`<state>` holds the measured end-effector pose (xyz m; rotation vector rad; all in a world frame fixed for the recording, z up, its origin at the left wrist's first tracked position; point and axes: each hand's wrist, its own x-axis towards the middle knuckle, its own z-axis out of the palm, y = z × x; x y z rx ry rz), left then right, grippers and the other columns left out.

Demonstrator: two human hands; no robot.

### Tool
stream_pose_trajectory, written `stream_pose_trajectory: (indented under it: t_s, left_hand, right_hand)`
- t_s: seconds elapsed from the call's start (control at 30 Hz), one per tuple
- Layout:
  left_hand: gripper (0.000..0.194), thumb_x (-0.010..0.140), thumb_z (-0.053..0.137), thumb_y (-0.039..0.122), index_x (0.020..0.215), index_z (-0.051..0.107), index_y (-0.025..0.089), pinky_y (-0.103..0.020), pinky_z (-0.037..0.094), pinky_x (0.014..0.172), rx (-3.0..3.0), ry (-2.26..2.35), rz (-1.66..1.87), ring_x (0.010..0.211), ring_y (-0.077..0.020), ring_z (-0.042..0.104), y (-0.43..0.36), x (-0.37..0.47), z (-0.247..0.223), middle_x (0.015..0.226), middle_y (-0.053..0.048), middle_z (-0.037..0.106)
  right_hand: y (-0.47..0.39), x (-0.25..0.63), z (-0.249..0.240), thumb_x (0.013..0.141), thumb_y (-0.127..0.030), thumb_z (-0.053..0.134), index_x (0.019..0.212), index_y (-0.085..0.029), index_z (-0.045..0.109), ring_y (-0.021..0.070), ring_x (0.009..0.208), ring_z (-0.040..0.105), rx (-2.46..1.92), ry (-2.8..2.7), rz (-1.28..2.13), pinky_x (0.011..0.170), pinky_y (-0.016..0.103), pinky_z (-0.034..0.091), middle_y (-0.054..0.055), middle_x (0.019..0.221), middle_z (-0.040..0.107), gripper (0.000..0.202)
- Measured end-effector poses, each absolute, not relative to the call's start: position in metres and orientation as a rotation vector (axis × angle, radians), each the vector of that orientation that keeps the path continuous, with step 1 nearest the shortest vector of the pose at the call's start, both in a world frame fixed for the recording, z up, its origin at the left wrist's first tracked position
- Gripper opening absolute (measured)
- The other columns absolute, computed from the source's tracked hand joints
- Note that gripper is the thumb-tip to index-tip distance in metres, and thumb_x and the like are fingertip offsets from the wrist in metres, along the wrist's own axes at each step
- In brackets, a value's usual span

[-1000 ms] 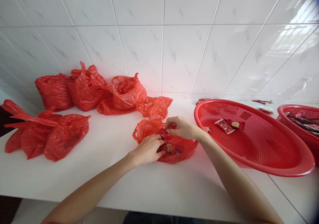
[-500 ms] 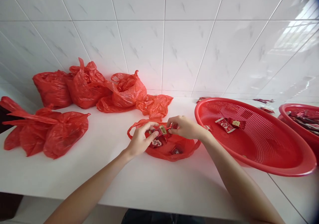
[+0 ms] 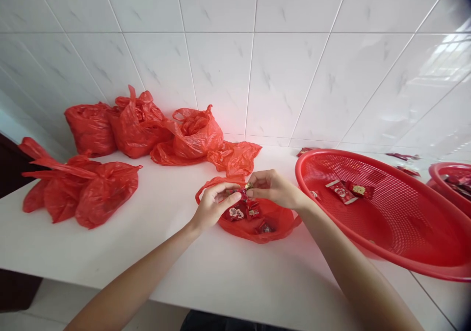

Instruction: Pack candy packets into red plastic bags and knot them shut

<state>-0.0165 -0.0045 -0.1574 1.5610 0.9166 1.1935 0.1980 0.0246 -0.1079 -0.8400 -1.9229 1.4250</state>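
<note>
An open red plastic bag (image 3: 283,218) lies on the white table, with several small red wrapped packets inside, one of them (image 3: 235,213) bearing white characters. Over the bag's far left part, my left hand (image 3: 215,203) pinches a small red and gold wrapped candy (image 3: 243,191) between thumb and fingers. My right hand (image 3: 274,190) grips the gold end of the same candy from the right, its fingertips close to those of my left hand. Fingers partly hide the candy.
A large red basket (image 3: 390,257) at the right holds a few packets (image 3: 342,192); another red basket (image 3: 441,193) stands beyond it. Filled red bags (image 3: 91,130) line the tiled wall (image 3: 221,76), and tied bags (image 3: 106,189) rest on the table's left (image 3: 165,252).
The view has turned slightly left, so things appear farther right. My right hand's fingers have come together with my left hand's at the candy, and its gold end now points right.
</note>
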Motion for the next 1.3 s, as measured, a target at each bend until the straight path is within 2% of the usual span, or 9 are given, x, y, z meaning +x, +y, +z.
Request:
stream_pose_trajectory:
  t_s: [0.3, 0.5, 0.67, 0.77, 0.87, 1.0, 1.13, 1.2, 1.3]
  left_hand:
    - [0.019, 0.09, 0.066, 0.036, 0.082, 0.074, 0.02, -0.029, 0.054, 0.078, 1.458, 0.786, 1.225, 0.083, -0.017, 0.064, -0.007, -0.016, -0.154, 0.082, -0.001, 0.069]
    - [0.032, 0.093, 0.061, 0.043, 0.078, 0.069, 0.016, -0.028, 0.05, 0.06, 1.314, 0.698, 1.176, 0.061, -0.0117, 0.056, -0.005, -0.015, -0.155, 0.078, -0.003, 0.065]
    - [0.045, 0.095, 0.055, 0.048, 0.066, 0.061, 0.014, -0.027, 0.048, 0.057, 1.311, 0.77, 1.139, 0.051, -0.0096, 0.052, -0.006, -0.016, -0.153, 0.064, -0.002, 0.062]
    - [0.039, 0.092, 0.059, 0.046, 0.071, 0.068, 0.015, -0.028, 0.05, 0.063, 1.282, 0.778, 1.208, 0.06, -0.0118, 0.056, -0.005, -0.016, -0.153, 0.07, -0.003, 0.064]
    - [0.022, 0.083, 0.068, 0.035, 0.094, 0.078, 0.018, -0.033, 0.052, 0.082, 1.266, 0.753, 1.277, 0.084, -0.0173, 0.062, -0.002, -0.019, -0.154, 0.092, -0.006, 0.071]
    - [0.032, 0.073, 0.076, 0.022, 0.104, 0.077, 0.024, -0.037, 0.05, 0.094, 1.33, 0.78, 1.3, 0.1, -0.0216, 0.063, -0.002, -0.022, -0.157, 0.105, -0.004, 0.07]
    - [0.047, 0.076, 0.077, 0.024, 0.122, 0.068, 0.026, -0.036, 0.05, 0.096, 1.295, 0.798, 1.316, 0.104, -0.0207, 0.063, -0.004, -0.021, -0.158, 0.108, -0.003, 0.068]
    - [0.045, 0.078, 0.077, 0.027, 0.122, 0.067, 0.025, -0.034, 0.05, 0.096, 1.284, 0.827, 1.321, 0.101, -0.019, 0.063, -0.004, -0.019, -0.157, 0.103, -0.002, 0.068]
    - [0.025, 0.081, 0.075, 0.032, 0.102, 0.072, 0.019, -0.033, 0.051, 0.093, 1.322, 0.836, 1.271, 0.094, -0.0181, 0.063, -0.003, -0.017, -0.155, 0.096, -0.003, 0.067]
  right_hand:
    - [0.02, 0.194, -0.102, 0.079, -0.035, 0.078, 0.082, -0.016, 0.066, 0.0145, 0.075, 0.062, -0.73, -1.88, 1.483, 0.074, 0.03, 0.051, 0.003, 0.081, 0.068, 0.024]
    - [0.019, 0.194, -0.101, 0.08, -0.036, 0.078, 0.083, -0.016, 0.064, 0.0141, 0.073, 0.063, -0.726, -1.794, 1.589, 0.073, 0.03, 0.051, 0.002, 0.079, 0.069, 0.025]
    - [0.018, 0.197, -0.1, 0.079, -0.04, 0.078, 0.086, -0.016, 0.064, 0.0141, 0.074, 0.064, -0.784, -1.792, 1.56, 0.073, 0.029, 0.051, 0.002, 0.08, 0.069, 0.029]
    - [0.018, 0.197, -0.099, 0.083, -0.047, 0.073, 0.093, -0.016, 0.064, 0.0162, 0.077, 0.067, -0.811, -1.827, 1.569, 0.077, 0.033, 0.053, 0.004, 0.081, 0.071, 0.034]
    - [0.018, 0.197, -0.099, 0.089, -0.053, 0.063, 0.096, -0.016, 0.062, 0.017, 0.075, 0.069, -0.829, -1.825, 1.594, 0.079, 0.035, 0.055, 0.005, 0.079, 0.072, 0.038]
    - [0.022, 0.197, -0.106, 0.081, -0.042, 0.077, 0.1, -0.018, 0.062, 0.014, 0.072, 0.066, -0.817, -1.738, 1.569, 0.074, 0.03, 0.052, 0.001, 0.078, 0.071, 0.034]
    - [0.025, 0.198, -0.109, 0.075, -0.036, 0.082, 0.103, -0.018, 0.064, 0.0139, 0.072, 0.065, -0.863, -1.686, 1.525, 0.071, 0.029, 0.051, 0.001, 0.079, 0.072, 0.039]
    - [0.025, 0.199, -0.108, 0.073, -0.036, 0.083, 0.103, -0.017, 0.065, 0.0148, 0.073, 0.066, -0.87, -1.669, 1.522, 0.072, 0.029, 0.051, 0.002, 0.081, 0.072, 0.039]
    - [0.024, 0.199, -0.107, 0.072, -0.037, 0.084, 0.102, -0.017, 0.065, 0.015, 0.072, 0.066, -0.885, -1.689, 1.521, 0.072, 0.03, 0.052, 0.002, 0.078, 0.072, 0.04]
